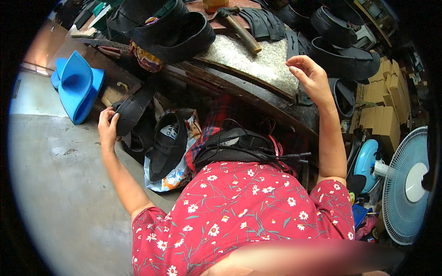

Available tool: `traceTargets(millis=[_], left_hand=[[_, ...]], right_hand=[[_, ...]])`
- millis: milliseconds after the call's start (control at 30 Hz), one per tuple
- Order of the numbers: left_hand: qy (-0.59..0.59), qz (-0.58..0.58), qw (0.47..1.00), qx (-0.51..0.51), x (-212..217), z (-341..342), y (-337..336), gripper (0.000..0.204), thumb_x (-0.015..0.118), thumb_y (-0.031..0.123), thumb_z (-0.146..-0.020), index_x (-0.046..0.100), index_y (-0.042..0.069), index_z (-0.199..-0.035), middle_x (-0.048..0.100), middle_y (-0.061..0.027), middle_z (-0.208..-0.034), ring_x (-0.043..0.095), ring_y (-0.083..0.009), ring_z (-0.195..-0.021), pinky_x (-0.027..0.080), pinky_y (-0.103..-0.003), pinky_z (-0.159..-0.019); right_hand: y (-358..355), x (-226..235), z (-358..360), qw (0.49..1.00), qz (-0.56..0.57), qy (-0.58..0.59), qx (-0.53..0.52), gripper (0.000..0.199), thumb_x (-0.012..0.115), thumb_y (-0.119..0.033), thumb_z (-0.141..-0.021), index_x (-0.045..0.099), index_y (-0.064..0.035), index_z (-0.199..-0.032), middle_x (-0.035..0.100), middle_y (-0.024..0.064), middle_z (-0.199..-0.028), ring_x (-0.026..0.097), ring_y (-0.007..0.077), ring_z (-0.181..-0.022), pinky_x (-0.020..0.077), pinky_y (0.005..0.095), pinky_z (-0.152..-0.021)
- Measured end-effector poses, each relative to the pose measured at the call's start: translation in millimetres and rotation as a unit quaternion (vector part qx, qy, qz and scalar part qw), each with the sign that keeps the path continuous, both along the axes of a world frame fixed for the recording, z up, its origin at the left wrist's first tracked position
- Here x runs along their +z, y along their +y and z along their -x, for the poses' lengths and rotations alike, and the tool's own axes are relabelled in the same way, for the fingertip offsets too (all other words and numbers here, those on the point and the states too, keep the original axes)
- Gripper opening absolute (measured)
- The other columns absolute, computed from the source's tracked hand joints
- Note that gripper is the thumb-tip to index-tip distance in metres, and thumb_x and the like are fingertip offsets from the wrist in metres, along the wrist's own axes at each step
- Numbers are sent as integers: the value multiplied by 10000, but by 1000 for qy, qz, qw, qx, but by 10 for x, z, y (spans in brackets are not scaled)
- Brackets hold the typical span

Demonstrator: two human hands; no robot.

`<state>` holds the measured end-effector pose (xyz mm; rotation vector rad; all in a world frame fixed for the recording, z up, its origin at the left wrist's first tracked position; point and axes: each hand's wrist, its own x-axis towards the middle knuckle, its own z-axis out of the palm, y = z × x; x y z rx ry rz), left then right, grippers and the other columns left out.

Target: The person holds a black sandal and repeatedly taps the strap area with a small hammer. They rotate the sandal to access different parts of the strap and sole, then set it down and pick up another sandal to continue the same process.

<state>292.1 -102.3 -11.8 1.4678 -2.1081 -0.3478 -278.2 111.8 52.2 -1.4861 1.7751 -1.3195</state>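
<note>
Out to the left, my left hand (108,128) is closed with its thumb and fingers on the edge of a black leather-like shoe piece (130,114). Beside that piece, a black shoe (168,146) lies on a printed plastic bag (159,177). My right hand (312,79) is raised over the right end of the workbench, fingers bent and apart from the thumb, with nothing seen between them. Close to it is a pale speckled slab (262,64). A hammer (243,36) with a wooden handle rests on the slab, near a row of black cut pieces (261,24).
Large black curved pieces (184,39) overhang the bench's left side, and more black shoe parts (343,57) crowd its right. Blue foam sheets (78,87) stand on the grey floor (64,184). Cardboard boxes (384,119) and a fan (407,184) are at right.
</note>
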Motion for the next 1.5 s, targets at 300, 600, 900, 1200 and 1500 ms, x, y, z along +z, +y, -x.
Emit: traceTargets(millis=[300,600,900,1200,1500], left_hand=[[125,-25,991,50,-373,-141,-77,233,646,262,-907,655,31,-928,631,-36,-817,558,-113,-785,467,-280,-736],[-132,158,978,40,-440,703,444,163,745,318,-758,700,169,-810,661,-9,-904,564,-216,-1056,255,-610,-1071],[50,182,978,87,-689,979,633,138,777,107,-689,693,106,-798,559,-94,-1123,440,-327,-1243,317,-511,-1083],[441,-24,880,173,-1480,581,428,532,346,417,-1014,558,14,-1289,468,-157,-1418,333,-295,-1376,158,-385,-1161],[-8,39,990,136,-1796,364,305,529,321,449,-1016,603,99,-1295,470,-146,-1441,287,-404,-1399,147,-558,-1147]], right_hand=[[-45,96,-149,998,-13,-61,25,202,604,-58,-935,619,15,-1122,671,98,-1052,625,151,-999,466,276,-924],[-756,433,-1249,907,-53,131,397,309,667,-47,-847,645,-41,-1155,701,89,-985,660,148,-895,515,289,-819],[-1881,-573,-2803,802,-55,213,555,796,770,-193,-737,398,-14,-1418,500,234,-1365,586,358,-1155,495,380,-944],[-1992,-980,-3180,835,-64,177,517,637,765,-319,-768,529,-68,-1304,632,235,-1173,618,380,-1083,499,436,-901],[-1452,161,-2187,917,-31,152,369,596,684,-587,-782,665,-34,-1004,678,209,-958,645,389,-934,499,452,-797]])
